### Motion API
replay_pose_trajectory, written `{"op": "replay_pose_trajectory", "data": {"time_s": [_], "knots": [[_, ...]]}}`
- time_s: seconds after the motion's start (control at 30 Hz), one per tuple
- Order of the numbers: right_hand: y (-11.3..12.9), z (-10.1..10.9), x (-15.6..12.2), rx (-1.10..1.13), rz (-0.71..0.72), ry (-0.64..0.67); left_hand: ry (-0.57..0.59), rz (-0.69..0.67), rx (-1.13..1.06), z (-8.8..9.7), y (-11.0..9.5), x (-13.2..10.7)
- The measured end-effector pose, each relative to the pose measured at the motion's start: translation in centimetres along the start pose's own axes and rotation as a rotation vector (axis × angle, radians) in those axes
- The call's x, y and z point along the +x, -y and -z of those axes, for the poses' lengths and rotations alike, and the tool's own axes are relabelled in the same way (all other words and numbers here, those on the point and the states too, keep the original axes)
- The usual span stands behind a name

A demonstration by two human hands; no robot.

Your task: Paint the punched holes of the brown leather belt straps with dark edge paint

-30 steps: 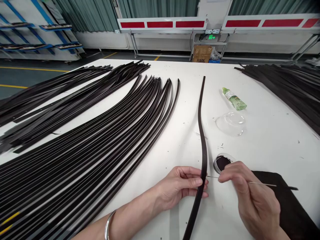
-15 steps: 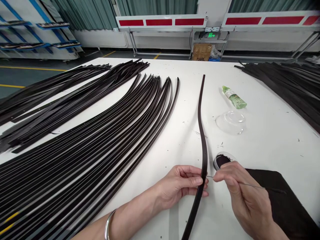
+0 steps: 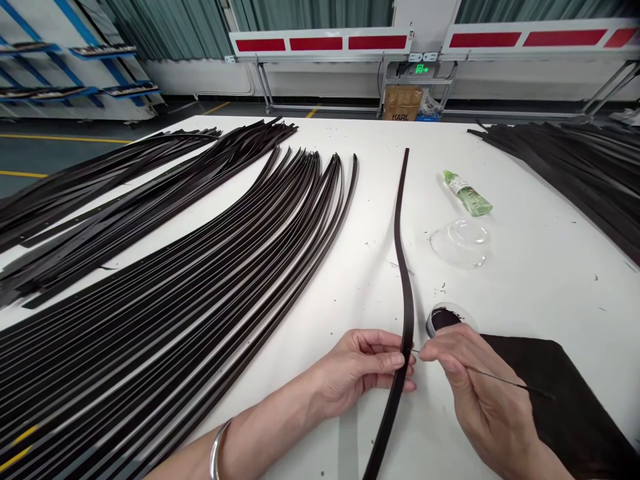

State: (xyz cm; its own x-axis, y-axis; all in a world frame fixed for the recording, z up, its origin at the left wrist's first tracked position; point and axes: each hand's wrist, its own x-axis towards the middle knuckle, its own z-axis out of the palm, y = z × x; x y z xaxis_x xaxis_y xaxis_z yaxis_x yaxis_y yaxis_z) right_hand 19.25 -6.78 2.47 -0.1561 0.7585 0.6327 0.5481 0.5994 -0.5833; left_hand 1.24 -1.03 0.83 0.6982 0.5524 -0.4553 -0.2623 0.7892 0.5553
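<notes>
My left hand (image 3: 363,373) pinches a single dark leather belt strap (image 3: 403,273) between thumb and fingers, and the strap runs up the white table in a gentle S-curve. My right hand (image 3: 487,393) holds a thin pointed stick (image 3: 500,379), whose fine tip reaches the strap's edge just beside my left fingers. Close to my right hand is a small round dish of dark brown paste (image 3: 444,319), partly hidden behind my fingers. A dark cloth (image 3: 555,393) lies beneath my right hand.
Several long fanned bundles of dark belt straps (image 3: 200,267) cover the table's left side, and a dark pile of straps (image 3: 565,167) lies at the back right. A green bottle (image 3: 467,193) and a clear plastic lid (image 3: 459,243) stand beyond the dish.
My right hand has moved left, bringing the stick's tip to the strap, and the stick's far end has swung downward. My left hand still pinches the strap.
</notes>
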Motion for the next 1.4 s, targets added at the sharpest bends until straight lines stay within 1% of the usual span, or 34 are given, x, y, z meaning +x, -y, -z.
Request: {"op": "replay_pose_trajectory", "data": {"time_s": [0.1,0.23,0.37,0.43,0.53,0.57,0.6,0.73,0.8,0.87,0.97,1.03,1.13,1.23,1.27,1.33,1.4], "knots": [[-0.1,-0.1,0.0,-0.002,-0.022,0.010,-0.004,0.001,0.008,0.0,0.0,0.0],[-0.1,-0.2,0.1,0.000,0.003,0.003,-0.005,-0.006,0.004,0.0,0.0,0.0],[0.3,0.1,-0.1,-0.002,-0.073,0.012,-0.005,-0.002,-0.002,0.0,0.0,0.0],[0.6,0.3,-0.5,-0.010,-0.166,-0.042,-0.004,-0.006,-0.012,0.0,0.0,0.0],[0.7,0.3,-0.9,-0.043,-0.413,-0.226,-0.004,-0.023,-0.030,0.0,0.0,-0.1],[0.6,0.2,-0.8,-0.041,-0.491,-0.260,0.002,-0.028,-0.035,-0.1,0.0,-0.2],[0.4,0.1,-0.7,-0.026,-0.552,-0.263,0.012,-0.030,-0.037,-0.1,0.0,-0.2],[-0.4,-0.5,0.7,0.159,-0.685,-0.145,0.065,-0.029,-0.046,-0.1,0.0,-0.2],[-0.7,-0.6,1.7,0.273,-0.764,-0.141,0.072,-0.043,-0.057,0.0,0.0,-0.2],[-1.2,-0.6,2.9,0.344,-0.818,-0.175,0.079,-0.041,-0.053,0.1,0.1,-0.2],[-2.3,-0.3,4.2,0.378,-0.839,-0.236,0.095,-0.006,-0.031,0.2,0.2,-0.2],[-3.0,0.0,4.6,0.377,-0.828,-0.248,0.084,0.004,-0.029,0.1,0.1,-0.3],[-3.5,0.8,4.0,0.325,-0.794,-0.208,0.058,0.003,-0.027,0.0,0.1,-0.4],[-3.3,2.2,2.3,0.259,-0.771,-0.165,0.020,0.008,-0.021,0.0,0.1,-0.3],[-3.2,2.8,1.7,0.218,-0.775,-0.152,0.007,0.011,-0.018,0.0,0.2,-0.3],[-3.1,3.8,0.6,0.068,-0.775,-0.121,-0.015,0.010,-0.017,0.0,0.3,-0.2],[-3.1,4.6,-0.1,-0.116,-0.722,-0.082,-0.028,0.010,-0.020,0.0,0.3,-0.1]]}}
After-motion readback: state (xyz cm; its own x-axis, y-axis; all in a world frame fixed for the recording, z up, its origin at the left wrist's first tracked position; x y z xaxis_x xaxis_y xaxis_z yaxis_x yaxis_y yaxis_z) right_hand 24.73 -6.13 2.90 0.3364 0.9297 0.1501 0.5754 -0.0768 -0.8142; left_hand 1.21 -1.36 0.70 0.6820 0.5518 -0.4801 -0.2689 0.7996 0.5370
